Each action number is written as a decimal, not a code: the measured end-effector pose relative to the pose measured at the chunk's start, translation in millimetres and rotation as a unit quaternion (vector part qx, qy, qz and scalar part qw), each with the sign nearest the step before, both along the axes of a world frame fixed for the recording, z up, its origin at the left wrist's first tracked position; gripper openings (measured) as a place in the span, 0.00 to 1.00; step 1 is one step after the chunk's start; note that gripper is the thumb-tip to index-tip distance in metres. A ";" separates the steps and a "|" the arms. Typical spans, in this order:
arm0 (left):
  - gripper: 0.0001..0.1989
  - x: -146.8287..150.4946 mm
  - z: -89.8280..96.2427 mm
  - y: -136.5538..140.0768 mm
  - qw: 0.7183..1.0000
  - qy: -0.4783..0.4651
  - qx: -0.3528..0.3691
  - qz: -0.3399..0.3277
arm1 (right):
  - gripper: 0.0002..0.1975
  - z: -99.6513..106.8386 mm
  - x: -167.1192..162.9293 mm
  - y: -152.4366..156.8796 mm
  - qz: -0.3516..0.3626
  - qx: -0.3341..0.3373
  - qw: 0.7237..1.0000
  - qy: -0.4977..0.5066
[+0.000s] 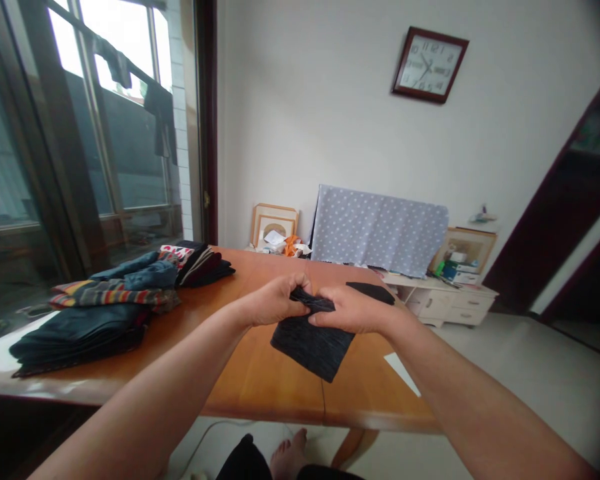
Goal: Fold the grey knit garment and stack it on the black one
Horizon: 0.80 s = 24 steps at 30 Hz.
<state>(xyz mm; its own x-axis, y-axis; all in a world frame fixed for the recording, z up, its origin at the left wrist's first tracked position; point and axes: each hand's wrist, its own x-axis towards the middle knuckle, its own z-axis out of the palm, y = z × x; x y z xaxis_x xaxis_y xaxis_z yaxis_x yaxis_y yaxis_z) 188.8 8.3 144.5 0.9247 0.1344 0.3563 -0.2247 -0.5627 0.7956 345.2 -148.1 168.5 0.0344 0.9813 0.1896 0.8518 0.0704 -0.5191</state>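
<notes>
A dark grey, streaky piece of folded fabric (313, 347) hangs from both hands above the wooden table (250, 373). My left hand (277, 300) pinches its bunched upper edge from the left. On the right, my right hand (347, 310) grips the same edge, thumb in front, close beside the left. The cloth's lower part hangs down flat toward me; its exact kind of garment cannot be made out. Behind my right hand a black flat item (371, 292) lies on the table.
Folded dark clothes (80, 337), a striped garment (113, 295), jeans (147, 270) and more folded clothes (207, 267) are stacked at the table's left. A white sheet (403, 373) lies near the right edge. Beyond stand a dotted cloth-covered object (377, 230) and a white cabinet (440, 303).
</notes>
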 end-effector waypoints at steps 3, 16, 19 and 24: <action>0.14 -7.1 -1.5 -5.2 0.999 -0.008 -0.037 -0.002 | 0.09 2.4 -7.1 -6.4 0.015 -0.023 0.999 0.018; 0.17 -95.4 -52.7 -32.6 0.975 -0.117 -0.181 0.056 | 0.21 9.0 -23.2 -64.6 -0.023 -0.038 0.977 0.210; 0.15 -109.1 -60.7 -45.2 0.980 -0.120 -0.159 0.000 | 0.20 9.9 -25.3 -71.0 -0.020 -0.043 0.979 0.196; 0.17 -118.4 -57.0 -55.9 0.990 -0.138 -0.022 -0.011 | 0.18 17.9 -40.2 -75.0 0.005 -0.044 0.986 0.161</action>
